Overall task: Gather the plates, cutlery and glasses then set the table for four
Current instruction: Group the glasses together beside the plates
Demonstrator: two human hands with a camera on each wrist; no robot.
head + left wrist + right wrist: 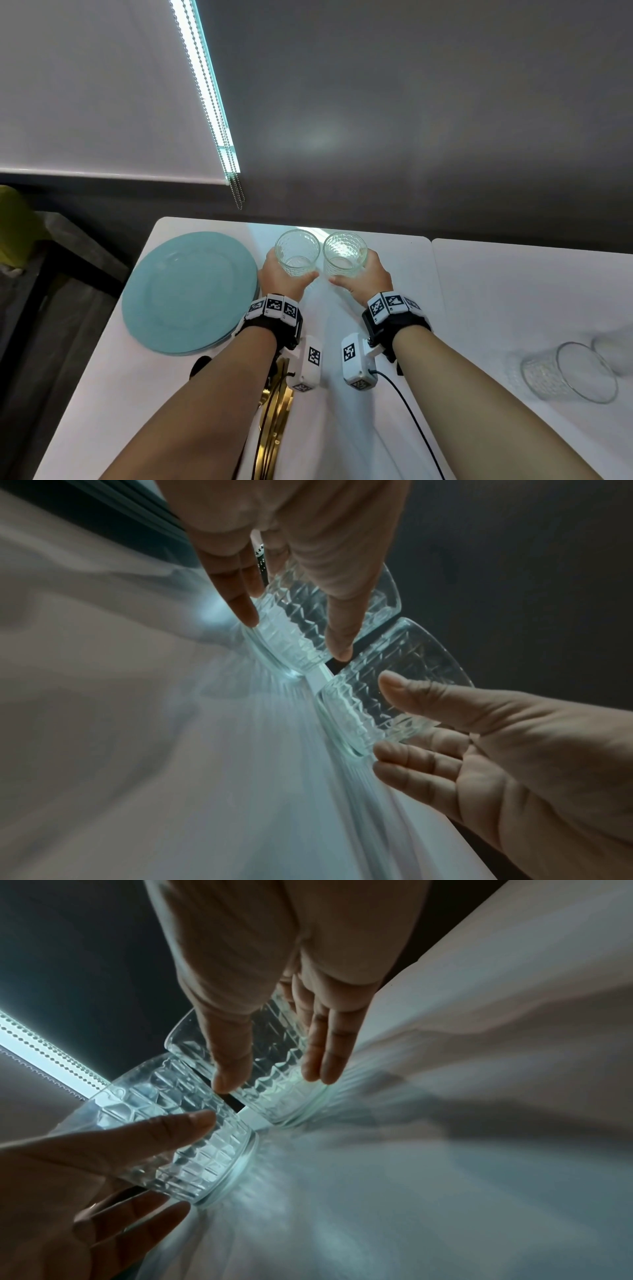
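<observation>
Two clear patterned glasses stand side by side near the far edge of the white table (479,291). My left hand (291,265) holds the left glass (297,253), thumb in front and fingers behind it. My right hand (352,269) holds the right glass (344,253) the same way. In the left wrist view my left hand (294,639) straddles its glass (301,620), whose base touches the table. The right wrist view shows my right hand (270,1083) round its glass (274,1069). A stack of teal plates (188,291) lies left of my left hand. Gold cutlery (274,428) lies under my left forearm.
Two more clear glasses (568,373) are on the table at the right. A seam (433,274) splits the table surface just right of my right hand. A dark wall rises behind the table, with a blind and bead chain (219,137). Dark furniture (51,274) stands left.
</observation>
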